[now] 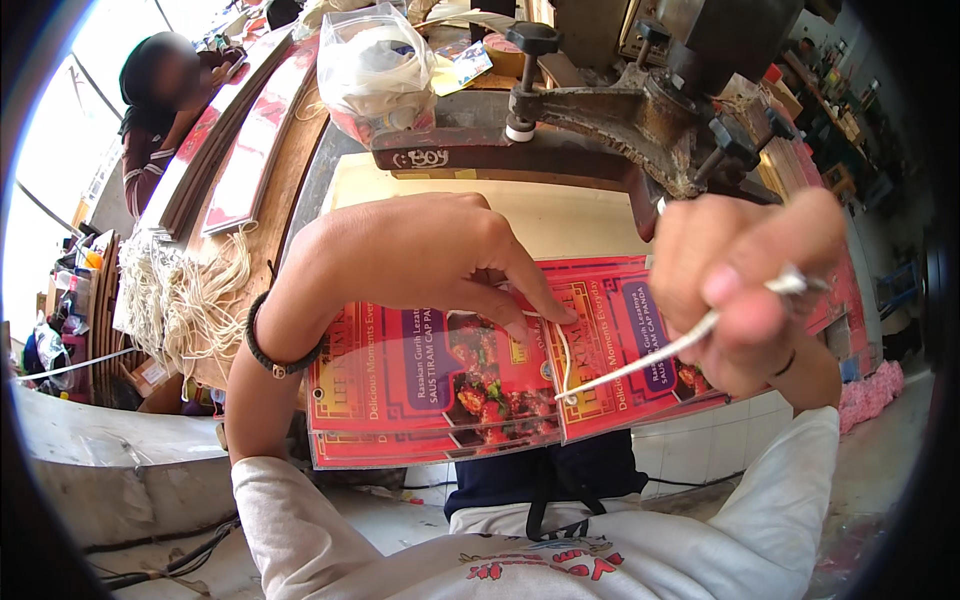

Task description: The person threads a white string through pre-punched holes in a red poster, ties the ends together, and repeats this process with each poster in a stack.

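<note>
A stack of red printed cards or bags (pixel 405 425) with purple panels and food pictures lies in front of me. My left hand (pixel 430 250) rests over it, thumb and index finger stretched out, the index fingertip touching the red surface beside a thin white cord. My right hand (pixel 745 285) is raised at the right, its fingers closed on the white cord (pixel 650 358). Between that hand and a small loop low on the stack, the cord runs taut. A short end sticks out past the right fingers, which are slightly blurred.
A heavy metal machine (pixel 620 120) with black knobs stands over a pale board (pixel 400 185). At the left are long stacked strips (pixel 265 150) and a bundle of white cords (pixel 190 300). A plastic bag (pixel 375 70) sits behind. Another person (pixel 155 110) is at far left.
</note>
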A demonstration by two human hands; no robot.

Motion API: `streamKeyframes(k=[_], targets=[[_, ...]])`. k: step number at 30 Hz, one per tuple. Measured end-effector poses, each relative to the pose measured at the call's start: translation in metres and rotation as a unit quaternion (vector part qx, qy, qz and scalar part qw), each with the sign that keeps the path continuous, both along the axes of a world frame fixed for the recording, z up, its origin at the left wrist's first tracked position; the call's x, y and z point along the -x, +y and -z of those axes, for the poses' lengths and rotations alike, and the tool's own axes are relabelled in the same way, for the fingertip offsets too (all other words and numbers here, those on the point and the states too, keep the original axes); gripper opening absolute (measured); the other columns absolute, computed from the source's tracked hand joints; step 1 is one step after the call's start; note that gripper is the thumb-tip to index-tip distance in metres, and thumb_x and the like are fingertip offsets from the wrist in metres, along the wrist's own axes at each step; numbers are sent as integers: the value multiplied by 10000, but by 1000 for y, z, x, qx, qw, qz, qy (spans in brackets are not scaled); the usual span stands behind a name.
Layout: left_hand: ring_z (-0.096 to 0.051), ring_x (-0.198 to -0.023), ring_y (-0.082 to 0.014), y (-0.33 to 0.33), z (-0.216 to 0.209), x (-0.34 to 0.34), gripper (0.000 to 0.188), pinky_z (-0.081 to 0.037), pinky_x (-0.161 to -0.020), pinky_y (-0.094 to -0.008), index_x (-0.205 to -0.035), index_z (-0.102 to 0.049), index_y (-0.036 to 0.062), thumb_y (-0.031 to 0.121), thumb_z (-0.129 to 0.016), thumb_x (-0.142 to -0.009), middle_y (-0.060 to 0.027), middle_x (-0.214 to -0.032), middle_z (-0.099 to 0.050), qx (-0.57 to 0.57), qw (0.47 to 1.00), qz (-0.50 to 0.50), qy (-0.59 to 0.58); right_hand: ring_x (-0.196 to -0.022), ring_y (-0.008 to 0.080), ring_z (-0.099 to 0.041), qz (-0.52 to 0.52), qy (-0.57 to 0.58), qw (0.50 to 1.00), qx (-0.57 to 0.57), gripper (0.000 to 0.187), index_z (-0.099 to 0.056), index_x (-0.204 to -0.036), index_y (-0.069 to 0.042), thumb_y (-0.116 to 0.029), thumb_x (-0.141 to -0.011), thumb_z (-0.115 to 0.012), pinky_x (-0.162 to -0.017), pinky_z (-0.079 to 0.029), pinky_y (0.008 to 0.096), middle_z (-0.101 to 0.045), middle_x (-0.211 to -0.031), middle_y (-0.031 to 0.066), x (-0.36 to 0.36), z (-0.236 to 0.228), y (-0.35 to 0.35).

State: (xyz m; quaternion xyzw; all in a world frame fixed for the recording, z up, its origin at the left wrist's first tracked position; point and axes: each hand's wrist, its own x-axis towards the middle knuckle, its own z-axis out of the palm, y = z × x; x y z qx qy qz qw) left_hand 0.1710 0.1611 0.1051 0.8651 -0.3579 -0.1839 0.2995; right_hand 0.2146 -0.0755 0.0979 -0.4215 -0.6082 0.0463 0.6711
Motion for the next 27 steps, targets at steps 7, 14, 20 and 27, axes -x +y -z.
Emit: streamKeyframes(k=[7, 14, 20, 27], targets=[[-712, -685, -162, 4, 7, 1, 233, -528, -632, -326, -1134, -755, 113, 112, -705, -906, -66, -911, -769, 25, 999, -25, 26, -568, 3, -454, 8, -49, 999, 5, 160, -599, -954, -34, -139, -938, -719, -483, -333, 198, -590, -758, -18, 11, -19, -12], [-490, -632, -81, 12, -7, 13, 193, -401, -573, -274, -1053, -606, 12, 46, -659, -871, -2, -777, -596, 121, 988, -92, -19, -575, -22, -373, 100, 39, 976, 190, 173, -633, -907, -41, -184, -943, -725, -491, -281, 195, -559, -713, -69, -11, 29, 15], [-456, -731, -119, 19, 5, 12, 313, -381, -651, -263, -1194, -464, 9, -127, -404, -918, -81, -969, -571, 371, 926, -72, -12, -629, -21, -411, 130, 113, 938, 302, 207, -692, -994, -22, -220, -944, -730, -540, -322, 184, -592, -754, -98, -13, 28, 22], [-672, -953, -177, 11, 9, 12, 337, -570, -823, -301, -1271, -437, -30, -146, -468, -956, -102, -1070, -573, 349, 924, -158, -8, -768, -4, -541, 109, 167, 960, 198, 241, -648, -1060, 13, -145, -913, -756, -656, -469, 176, -653, -946, -2, -11, 33, 26]])
